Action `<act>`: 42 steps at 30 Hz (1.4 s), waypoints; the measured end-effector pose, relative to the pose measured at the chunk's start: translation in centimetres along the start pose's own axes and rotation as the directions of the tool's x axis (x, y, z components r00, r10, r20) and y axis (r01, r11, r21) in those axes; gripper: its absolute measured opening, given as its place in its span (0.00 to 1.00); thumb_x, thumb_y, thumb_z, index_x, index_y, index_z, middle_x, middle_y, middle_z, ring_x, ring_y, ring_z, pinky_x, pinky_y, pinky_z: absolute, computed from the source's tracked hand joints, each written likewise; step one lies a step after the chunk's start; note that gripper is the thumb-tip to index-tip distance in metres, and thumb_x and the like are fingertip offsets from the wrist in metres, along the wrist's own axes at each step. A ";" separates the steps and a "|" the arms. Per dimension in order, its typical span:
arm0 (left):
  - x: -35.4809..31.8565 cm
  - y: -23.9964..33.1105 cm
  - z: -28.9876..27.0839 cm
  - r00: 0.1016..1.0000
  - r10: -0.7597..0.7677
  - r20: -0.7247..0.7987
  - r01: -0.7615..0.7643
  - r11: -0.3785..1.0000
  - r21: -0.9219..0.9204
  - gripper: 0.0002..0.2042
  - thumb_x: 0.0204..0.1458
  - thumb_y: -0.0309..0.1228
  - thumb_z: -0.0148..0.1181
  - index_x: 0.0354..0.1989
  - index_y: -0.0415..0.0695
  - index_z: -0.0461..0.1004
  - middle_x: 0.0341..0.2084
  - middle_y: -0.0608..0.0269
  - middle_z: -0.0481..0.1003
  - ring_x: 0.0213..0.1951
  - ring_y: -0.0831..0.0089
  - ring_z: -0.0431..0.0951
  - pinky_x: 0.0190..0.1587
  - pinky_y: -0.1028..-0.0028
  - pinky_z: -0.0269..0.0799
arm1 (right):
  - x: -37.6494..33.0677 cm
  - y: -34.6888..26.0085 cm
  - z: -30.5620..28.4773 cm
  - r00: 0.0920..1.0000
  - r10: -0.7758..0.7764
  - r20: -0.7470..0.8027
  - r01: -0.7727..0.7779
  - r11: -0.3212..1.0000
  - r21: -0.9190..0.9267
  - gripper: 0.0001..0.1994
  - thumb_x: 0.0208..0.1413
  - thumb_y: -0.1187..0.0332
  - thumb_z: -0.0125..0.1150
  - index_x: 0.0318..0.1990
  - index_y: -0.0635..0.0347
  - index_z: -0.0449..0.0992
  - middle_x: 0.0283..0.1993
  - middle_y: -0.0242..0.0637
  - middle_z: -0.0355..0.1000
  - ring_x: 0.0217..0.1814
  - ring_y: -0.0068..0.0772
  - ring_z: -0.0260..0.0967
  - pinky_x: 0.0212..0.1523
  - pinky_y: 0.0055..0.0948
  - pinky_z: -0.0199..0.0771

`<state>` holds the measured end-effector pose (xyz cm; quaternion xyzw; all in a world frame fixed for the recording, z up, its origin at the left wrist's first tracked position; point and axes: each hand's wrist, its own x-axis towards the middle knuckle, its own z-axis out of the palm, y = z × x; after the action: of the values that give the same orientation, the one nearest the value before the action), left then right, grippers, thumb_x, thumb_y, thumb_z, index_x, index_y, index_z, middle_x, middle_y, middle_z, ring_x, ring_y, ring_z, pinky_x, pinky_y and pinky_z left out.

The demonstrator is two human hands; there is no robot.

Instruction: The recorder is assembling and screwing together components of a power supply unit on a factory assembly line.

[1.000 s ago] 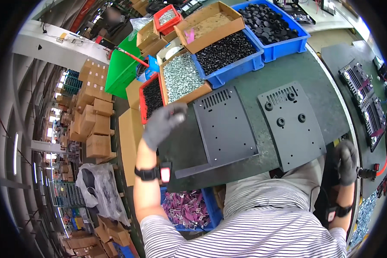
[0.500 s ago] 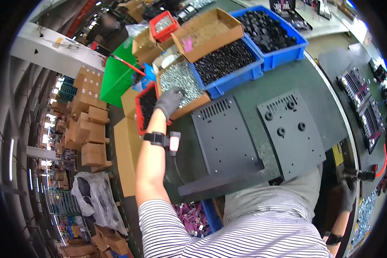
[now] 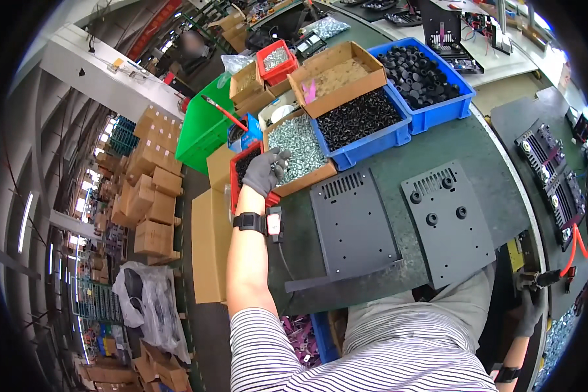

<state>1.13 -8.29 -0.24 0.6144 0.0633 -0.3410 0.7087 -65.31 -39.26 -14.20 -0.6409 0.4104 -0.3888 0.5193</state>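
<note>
My left hand (image 3: 262, 175), in a grey glove, is over the near left edge of a cardboard box (image 3: 307, 180) of small silver screws (image 3: 297, 145). Its fingers are curled in, with a few silver screws showing between them. At the bench's right edge, my gloved right hand (image 3: 531, 312) is closed at a black and metal air tool (image 3: 541, 279) with a red hose; the grip is partly hidden. Between the hands lie two black metal plates: a bent, slotted one (image 3: 353, 225) and a flatter one (image 3: 457, 228) bearing several black round feet (image 3: 432, 219).
Blue bins of black screws (image 3: 359, 121) and black round feet (image 3: 415, 75) stand behind the plates. A red bin (image 3: 236, 196) and green crate (image 3: 206, 127) are at the left. Slotted black assemblies (image 3: 550, 173) lie right. A bin of purple parts (image 3: 304, 340) sits below the bench.
My left hand has drawn back from the screws toward the box's near left edge, and its fingers have curled. The air tool and its red hose have shifted slightly. The view has tilted.
</note>
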 end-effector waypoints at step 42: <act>-22.4 -22.4 16.6 0.884 -0.267 0.384 0.216 0.961 0.171 0.14 0.59 0.33 0.42 0.47 0.38 0.68 0.22 0.73 0.66 0.20 0.86 0.61 0.22 0.87 0.55 | 6.3 -21.1 13.6 0.810 -0.363 0.461 -0.108 0.679 0.726 0.24 0.35 0.67 0.64 0.42 0.57 0.61 0.34 0.32 0.60 0.28 0.23 0.62 0.28 0.22 0.65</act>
<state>-33.91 -14.65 -3.43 0.5608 -0.0291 -0.5492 0.6189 -47.92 -37.85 4.86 -0.4973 -0.0003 -0.3446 0.7962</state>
